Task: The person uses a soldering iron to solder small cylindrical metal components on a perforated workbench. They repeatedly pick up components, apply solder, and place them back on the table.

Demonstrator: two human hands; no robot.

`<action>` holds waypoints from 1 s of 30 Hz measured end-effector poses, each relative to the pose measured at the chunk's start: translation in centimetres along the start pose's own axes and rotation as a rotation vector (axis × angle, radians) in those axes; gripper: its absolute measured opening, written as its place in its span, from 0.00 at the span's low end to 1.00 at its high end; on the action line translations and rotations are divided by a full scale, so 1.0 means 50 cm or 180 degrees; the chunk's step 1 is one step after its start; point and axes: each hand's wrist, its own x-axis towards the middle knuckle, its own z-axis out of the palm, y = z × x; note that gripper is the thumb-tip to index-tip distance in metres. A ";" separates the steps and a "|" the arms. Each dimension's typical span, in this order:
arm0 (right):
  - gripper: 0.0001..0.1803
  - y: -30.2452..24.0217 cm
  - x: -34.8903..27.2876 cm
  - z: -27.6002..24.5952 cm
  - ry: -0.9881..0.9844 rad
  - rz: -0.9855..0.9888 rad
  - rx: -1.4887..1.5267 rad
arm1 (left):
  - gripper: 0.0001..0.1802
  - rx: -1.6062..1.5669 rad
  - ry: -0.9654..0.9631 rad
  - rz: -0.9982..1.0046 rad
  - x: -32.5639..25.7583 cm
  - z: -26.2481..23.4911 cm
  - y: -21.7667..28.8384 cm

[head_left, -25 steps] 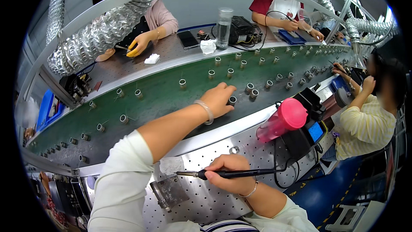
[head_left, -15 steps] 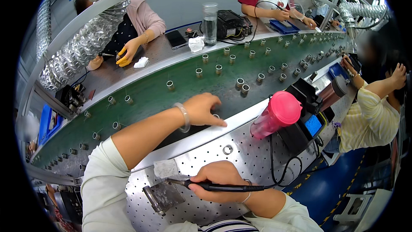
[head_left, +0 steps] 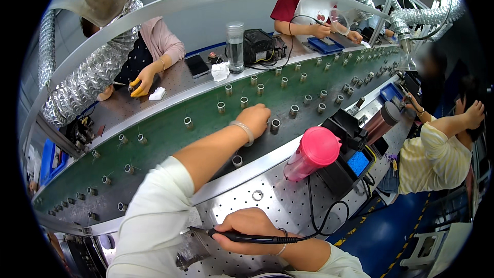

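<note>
My left hand (head_left: 256,117) reaches far out over the green belt (head_left: 170,134). My fingers curl down on the belt, and I cannot tell if they pinch anything under them. A small metal cup (head_left: 275,125) stands on the belt just beside my fingertips, on their right side. It stands up straight with its open end up. Another metal cup (head_left: 237,161) sits near the belt's edge, closer to me, under my wrist.

My right hand (head_left: 249,229) stays low, near my body, over the table (head_left: 278,203) with the little holes. It is closed tight around a black soldering iron (head_left: 247,237). The iron lies flat, and its long way runs left to right, with the tip pointing left and the cord going off to the right.

My left hand is much nearer the cups. My right hand is well apart from them. A pink bottle (head_left: 311,153) stands on the table between my right hand and the belt.
</note>
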 end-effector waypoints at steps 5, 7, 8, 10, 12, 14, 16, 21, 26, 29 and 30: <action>0.09 0.007 -0.009 -0.002 0.0066 -0.0131 0.0046 | 0.14 -0.0232 -0.0120 0.0074 -0.161 -0.084 -0.034; 0.09 0.010 -0.007 -0.006 0.0093 -0.0107 0.0017 | 0.15 -0.1142 -0.0336 -0.0419 -0.253 -0.150 -0.024; 0.09 0.005 -0.007 -0.007 0.0055 -0.0098 -0.0111 | 0.16 -0.1475 -0.0356 -0.0549 -0.305 -0.183 -0.020; 0.07 0.000 -0.005 -0.004 -0.0120 0.0196 -0.0159 | 0.16 -0.2324 -0.0495 -0.1166 -0.416 -0.242 -0.013; 0.07 -0.013 -0.001 -0.006 -0.0101 0.0485 -0.0106 | 0.17 -0.3159 -0.0633 -0.1806 -0.513 -0.273 -0.003; 0.07 -0.017 -0.004 0.006 0.0177 0.0534 0.0141 | 0.17 -0.3684 -0.0557 -0.2003 -0.612 -0.287 0.004; 0.06 -0.017 -0.012 0.024 0.0419 0.0900 0.0804 | 0.17 -0.4116 -0.0466 -0.2049 -0.697 -0.269 0.006; 0.06 -0.002 -0.014 0.044 0.0588 0.1321 0.1540 | 0.17 -0.5025 -0.0409 -0.1685 -0.747 -0.217 0.010; 0.08 0.007 -0.014 0.061 0.0609 0.1482 0.1505 | 0.25 -0.5812 -0.0448 -0.1734 -0.774 -0.183 -0.003; 0.09 0.027 -0.022 0.061 0.0482 0.1356 0.1629 | 0.38 -0.5657 -0.0159 -0.0971 -0.775 -0.164 0.045; 0.09 0.029 -0.020 0.064 0.0456 0.1301 0.1677 | 0.50 -0.5687 -0.0044 -0.1247 -0.774 -0.176 0.059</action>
